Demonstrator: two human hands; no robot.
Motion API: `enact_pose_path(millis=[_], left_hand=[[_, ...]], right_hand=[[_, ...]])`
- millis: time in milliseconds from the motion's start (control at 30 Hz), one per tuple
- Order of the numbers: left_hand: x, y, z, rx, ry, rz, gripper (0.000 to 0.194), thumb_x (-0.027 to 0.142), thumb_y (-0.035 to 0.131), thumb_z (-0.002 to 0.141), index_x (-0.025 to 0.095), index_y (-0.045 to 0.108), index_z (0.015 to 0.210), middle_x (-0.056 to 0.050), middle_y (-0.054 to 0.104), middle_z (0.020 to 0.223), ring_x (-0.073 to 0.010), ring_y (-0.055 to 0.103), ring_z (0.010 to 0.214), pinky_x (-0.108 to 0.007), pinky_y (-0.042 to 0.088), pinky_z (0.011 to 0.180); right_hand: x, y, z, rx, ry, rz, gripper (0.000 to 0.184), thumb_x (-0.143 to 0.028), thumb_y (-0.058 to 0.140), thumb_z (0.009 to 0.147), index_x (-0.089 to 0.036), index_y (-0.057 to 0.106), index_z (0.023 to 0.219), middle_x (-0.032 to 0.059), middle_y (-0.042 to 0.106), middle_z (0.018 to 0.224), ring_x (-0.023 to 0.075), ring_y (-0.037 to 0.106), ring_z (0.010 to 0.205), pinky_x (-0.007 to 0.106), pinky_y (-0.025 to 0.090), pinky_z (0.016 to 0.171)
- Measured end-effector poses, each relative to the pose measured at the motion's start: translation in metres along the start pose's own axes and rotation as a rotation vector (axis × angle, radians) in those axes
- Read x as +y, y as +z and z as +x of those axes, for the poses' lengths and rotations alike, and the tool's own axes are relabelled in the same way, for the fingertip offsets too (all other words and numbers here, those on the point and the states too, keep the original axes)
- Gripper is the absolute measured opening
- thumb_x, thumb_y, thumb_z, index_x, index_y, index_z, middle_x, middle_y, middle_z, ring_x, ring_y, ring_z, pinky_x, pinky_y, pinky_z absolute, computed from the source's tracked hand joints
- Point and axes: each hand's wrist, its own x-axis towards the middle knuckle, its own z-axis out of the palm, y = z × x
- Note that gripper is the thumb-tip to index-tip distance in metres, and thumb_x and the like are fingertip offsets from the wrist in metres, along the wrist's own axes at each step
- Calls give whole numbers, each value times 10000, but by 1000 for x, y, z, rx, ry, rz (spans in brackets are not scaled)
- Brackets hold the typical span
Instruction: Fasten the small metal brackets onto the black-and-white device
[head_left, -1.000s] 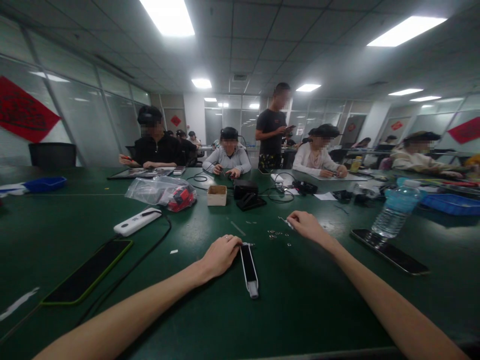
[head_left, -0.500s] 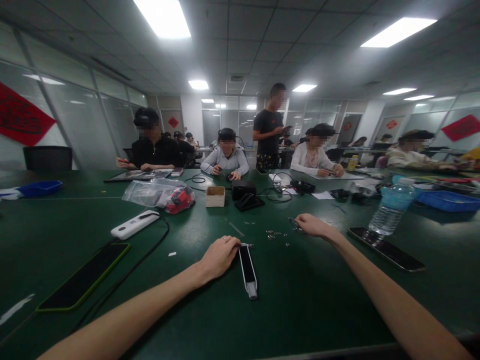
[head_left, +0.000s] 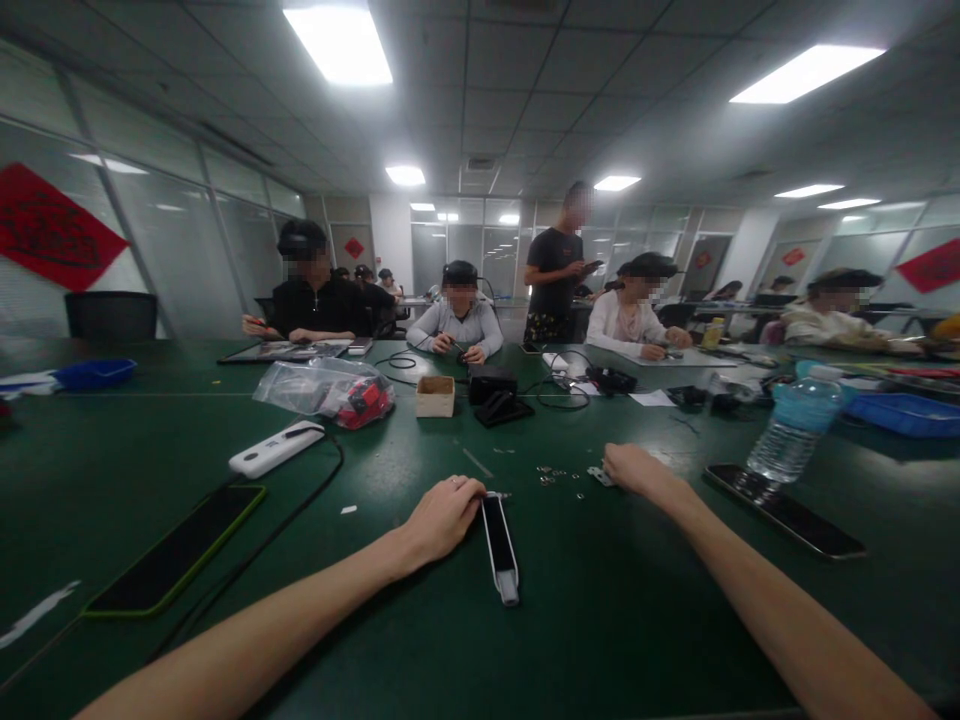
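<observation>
My left hand point(head_left: 448, 515) rests on the table, fingers together and bent, at the top left of a slim white device point(head_left: 501, 550) with a long black face. Its fingertips touch or nearly touch that end; what they pinch, if anything, is hidden. A tiny metal piece point(head_left: 504, 495) sticks out beside the device's top. To the right, my right hand point(head_left: 637, 475) is closed on the edge of a small grey metal plate with holes point(head_left: 600, 476), low over the table or on it. Several tiny metal rings or nuts point(head_left: 546, 481) lie scattered between the hands.
A phone in a green case point(head_left: 176, 550) and a white power strip point(head_left: 276, 448) with a black cable lie left. A water bottle point(head_left: 796, 425) stands by a second phone point(head_left: 784, 510) at right. Farther off are a small box point(head_left: 435, 397), a plastic bag point(head_left: 319, 388) and seated people.
The metal plate in my right hand has come down and turned flatter, its face now showing. My left hand and the slim device keep their places; the whole view has shifted slightly.
</observation>
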Motion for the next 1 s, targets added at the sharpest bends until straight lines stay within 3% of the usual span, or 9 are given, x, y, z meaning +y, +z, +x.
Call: enact_pose_path(millis=[167,267,367,767,1000], left_hand=[[0,0,0,5,8,-2,197,199,380,907,196,541,1021,-42,577,988,-165,544,894,-296,458,791],[0,0,0,8,9,8,191,202,384,908,196,539,1019,-40,576,987,-165,544,894,-297,455,793],[1,-1,0,6,14,15,195,200,377,911,194,539,1019,-43,577,987,-164,545,894,-291,454,792],[1,0,0,11,22,42,189,199,381,907,195,535,1017,-39,588,971,-163,551,882,-278,452,774],[0,0,-1,14,27,35,190,196,381,904,191,533,1017,-39,580,969,-162,545,880,-284,449,783]], right_hand=[[-9,-10,-5,99,-57,-27,229,-246,436,864,-123,601,965,179,611,1001,272,587,917,318,416,691],[-16,-9,-6,136,-219,13,225,-282,457,865,-149,617,950,133,619,963,238,584,886,300,414,716],[-21,-3,-4,60,-363,68,178,-269,521,835,-183,646,928,93,631,939,211,587,861,269,413,709],[-30,6,-1,-11,-301,79,182,-164,476,804,-126,654,806,110,653,839,188,604,751,231,379,608],[-34,4,-7,21,-352,123,195,-216,471,833,-145,643,889,98,634,930,191,591,834,242,403,684]])
